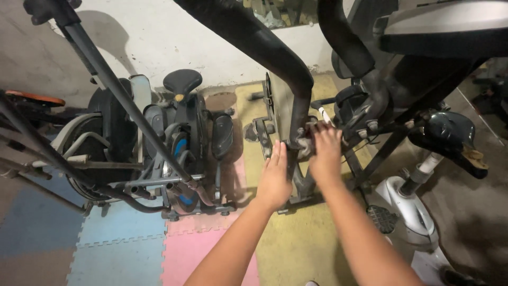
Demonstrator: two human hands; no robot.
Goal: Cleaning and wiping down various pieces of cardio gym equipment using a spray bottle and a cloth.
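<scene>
My left hand (275,177) rests flat against the lower end of a curved black handlebar tube (299,90) of an exercise machine, fingers straight and together. My right hand (324,151) reaches to the joint (304,139) where that tube meets the frame, with its fingers curled over the rusty bracket there. Whether the fingers hold a small part is hidden by the hand itself. The grey upright panel (280,103) of the machine stands just behind both hands.
A black elliptical trainer (182,135) with a round seat stands at left. A white and black exercise bike (418,212) with a worn saddle (452,135) sits at right. Blue, pink and yellow foam floor mats (127,249) lie below. A pale wall is behind.
</scene>
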